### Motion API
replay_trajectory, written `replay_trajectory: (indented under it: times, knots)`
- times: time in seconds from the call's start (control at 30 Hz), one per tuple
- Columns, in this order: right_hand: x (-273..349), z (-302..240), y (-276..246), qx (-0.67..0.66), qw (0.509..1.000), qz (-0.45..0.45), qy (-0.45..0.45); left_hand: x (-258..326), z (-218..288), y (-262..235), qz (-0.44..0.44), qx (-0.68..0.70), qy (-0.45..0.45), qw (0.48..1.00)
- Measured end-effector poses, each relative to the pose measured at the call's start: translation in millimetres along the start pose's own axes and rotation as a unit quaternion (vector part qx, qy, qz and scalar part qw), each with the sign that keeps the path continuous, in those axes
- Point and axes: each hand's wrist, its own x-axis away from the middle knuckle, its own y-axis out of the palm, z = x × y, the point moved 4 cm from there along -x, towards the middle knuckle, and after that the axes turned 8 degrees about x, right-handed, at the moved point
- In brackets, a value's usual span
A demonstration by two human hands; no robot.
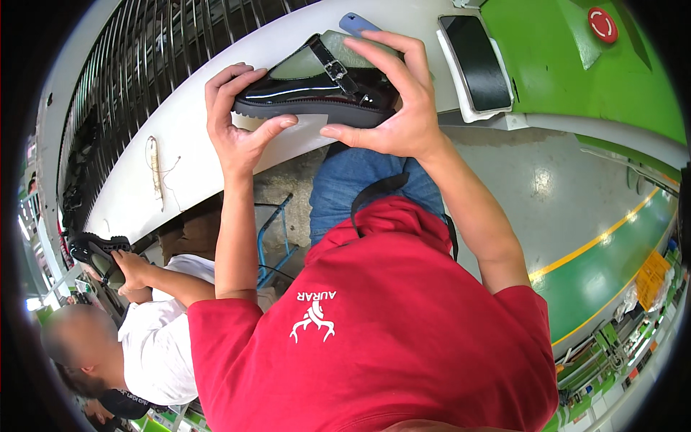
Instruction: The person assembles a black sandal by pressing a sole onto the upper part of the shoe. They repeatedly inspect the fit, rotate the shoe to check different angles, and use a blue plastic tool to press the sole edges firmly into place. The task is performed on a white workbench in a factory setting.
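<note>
A glossy black shoe [288, 88] with a buckled strap and a thick ridged sole is held on its side above the white work surface, with a greenish-grey form filling its opening. Its toe lies in my left hand [241, 119], fingers over the upper and thumb below the sole. My right hand [403, 101] wraps the heel end, fingertips reaching over the greenish-grey part and thumb under the sole. Just beyond my right fingers lies a small blue object [355, 24], partly hidden.
A black phone [475, 63] rests on a white pad at right, beside a green machine with a red stop button [602, 25]. A roller conveyor [155, 61] runs behind the white counter [129, 189]. At lower left, a person in white [155, 353] handles another black shoe [97, 255].
</note>
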Motion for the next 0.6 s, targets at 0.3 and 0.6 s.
replay_trajectory:
  times: [0.3,0.6]
  knots:
    - [11,26,4,-0.145,0.979,0.029,0.142,4,2,-1,0.007,0.014,-0.013,1.000]
    - [6,6,-3,0.010,0.999,-0.044,0.016,-9,-3,4,-0.023,0.009,-0.018,1.000]
